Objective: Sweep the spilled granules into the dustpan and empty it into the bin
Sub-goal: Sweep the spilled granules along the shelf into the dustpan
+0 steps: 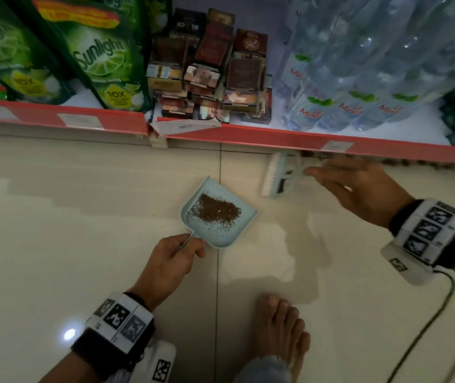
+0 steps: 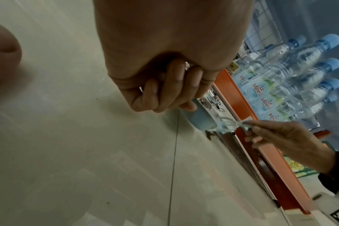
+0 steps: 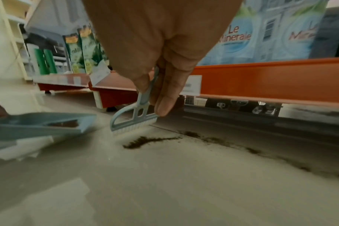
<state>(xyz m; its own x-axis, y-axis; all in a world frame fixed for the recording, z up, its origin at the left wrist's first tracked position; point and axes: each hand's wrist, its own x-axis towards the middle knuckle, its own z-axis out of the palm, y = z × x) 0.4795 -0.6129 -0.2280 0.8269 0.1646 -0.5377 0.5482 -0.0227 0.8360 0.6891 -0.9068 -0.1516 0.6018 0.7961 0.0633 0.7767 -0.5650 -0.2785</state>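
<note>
- The left hand (image 1: 171, 260) reaches up from the lower middle of the head view, fingers curled round the thin handle of the dustpan (image 1: 218, 214); the left wrist view shows the fingers (image 2: 176, 85) folded into the palm around it.
- The dustpan sits at the centre of the head view, its open edge toward the lower right, and holds a dark heap of granules (image 1: 218, 209).
- The right hand (image 1: 359, 186) comes in from the right edge of the head view, arm stretched toward the shelf (image 1: 248, 135), and pinches the brush (image 1: 276, 176) handle between thumb and fingertips.
- In the right wrist view the brush (image 3: 133, 120) hangs bristles down, just above the floor (image 3: 164, 183), to the right of the dustpan (image 3: 39, 125).
- More granules (image 3: 143, 141) lie in a dark streak on the floor just below the bristles, and a trail runs on to the right along the foot of the shelf.
- Water bottles (image 1: 359, 64) stand on the shelf at upper right, green detergent pouches (image 1: 104, 59) at upper left.
- A bare foot (image 1: 281, 335) rests on the floor at the bottom of the head view.
</note>
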